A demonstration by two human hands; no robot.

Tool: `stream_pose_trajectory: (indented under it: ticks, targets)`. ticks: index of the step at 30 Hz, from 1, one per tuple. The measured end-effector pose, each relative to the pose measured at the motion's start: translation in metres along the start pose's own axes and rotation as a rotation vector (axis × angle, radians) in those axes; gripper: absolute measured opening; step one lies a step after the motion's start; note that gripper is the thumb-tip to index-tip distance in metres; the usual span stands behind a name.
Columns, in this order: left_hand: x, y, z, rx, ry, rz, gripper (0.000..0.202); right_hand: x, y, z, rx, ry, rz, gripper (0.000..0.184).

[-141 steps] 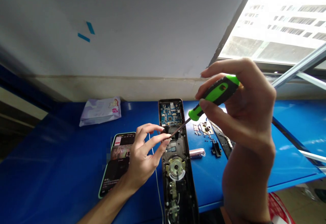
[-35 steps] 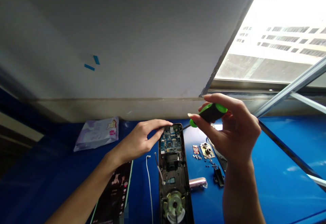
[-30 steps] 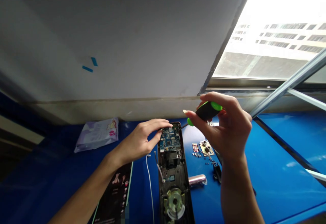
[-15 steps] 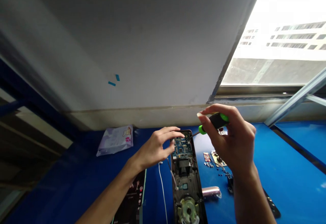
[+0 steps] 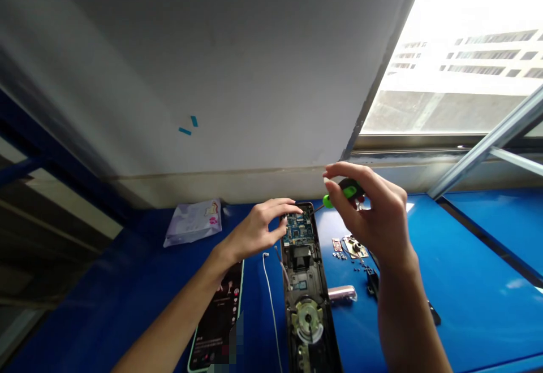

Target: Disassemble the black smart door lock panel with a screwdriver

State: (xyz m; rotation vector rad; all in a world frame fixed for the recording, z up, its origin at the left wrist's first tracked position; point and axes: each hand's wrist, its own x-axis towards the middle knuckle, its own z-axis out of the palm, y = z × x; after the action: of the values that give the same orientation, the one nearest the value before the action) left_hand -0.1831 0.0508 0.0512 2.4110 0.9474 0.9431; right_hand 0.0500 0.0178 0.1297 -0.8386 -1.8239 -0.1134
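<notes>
A long black device housing (image 5: pixel 292 299) lies open on the blue table, with a blue-green circuit board (image 5: pixel 298 229) at its far end. My left hand (image 5: pixel 263 223) reaches over the housing's far left edge, its fingertips and thumb closed against the board. In my right hand (image 5: pixel 373 209) is a screwdriver (image 5: pixel 344 192) with a green and black handle, gripped between thumb and fingers. Its shaft slants down to the left, to the board's far right corner; the tip's exact contact is too small to tell. A round pale part (image 5: pixel 307 319) sits lower in the housing.
A phone (image 5: pixel 216 322) with a lit screen lies left, beside a white cable (image 5: pixel 270 299). A plastic packet (image 5: pixel 194 223) rests near the wall. On the right are small boards (image 5: pixel 355 247), loose screws (image 5: pixel 339 256), a pink wrapped cylinder (image 5: pixel 341 294) and black parts (image 5: pixel 373 283).
The view has shifted, bringing more of the phone and housing into sight. The screwdriver handle has turned in my right hand. My left hand stays on the board.
</notes>
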Motion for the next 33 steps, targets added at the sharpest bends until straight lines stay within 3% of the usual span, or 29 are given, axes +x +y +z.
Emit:
stream_pose_trajectory:
  ticks: [3,7,9,11,15,19,22,27,30,33]
  targets:
    - [0.0,-0.001,-0.001,-0.003,-0.002,0.001,0.037,0.0,-0.001,-0.004,0.064,-0.091,0.027,0.039]
    - [0.0,-0.004,-0.004,-0.024,-0.009,-0.005,0.033,0.001,0.0,-0.001,0.025,0.018,0.066,0.016]
    - [0.0,-0.005,-0.005,-0.038,-0.011,-0.011,0.031,0.001,0.0,0.0,0.001,0.07,0.077,0.016]
    - [0.0,-0.005,-0.006,-0.053,-0.019,-0.015,0.029,0.001,0.002,-0.001,0.019,0.052,0.092,0.014]
    - [0.001,-0.004,-0.008,-0.065,-0.035,-0.017,0.026,0.001,0.005,-0.005,0.13,-0.069,0.089,0.033]
    - [0.002,-0.004,-0.009,-0.062,-0.043,-0.009,0.026,0.002,0.005,-0.004,0.058,0.001,0.071,0.015]
    - [0.002,-0.006,-0.009,-0.064,-0.051,-0.005,0.027,0.003,0.002,-0.003,0.014,0.044,0.081,0.014]
    - [-0.001,-0.007,-0.009,-0.06,-0.059,-0.019,0.027,0.004,-0.002,-0.009,0.065,-0.063,0.049,0.025]
    - [-0.001,-0.006,-0.009,-0.059,-0.065,-0.018,0.027,0.003,-0.002,-0.01,0.021,-0.035,0.027,0.011]
    - [-0.001,-0.005,-0.009,-0.055,-0.065,-0.019,0.027,0.003,-0.001,-0.009,-0.037,0.003,0.033,0.011]
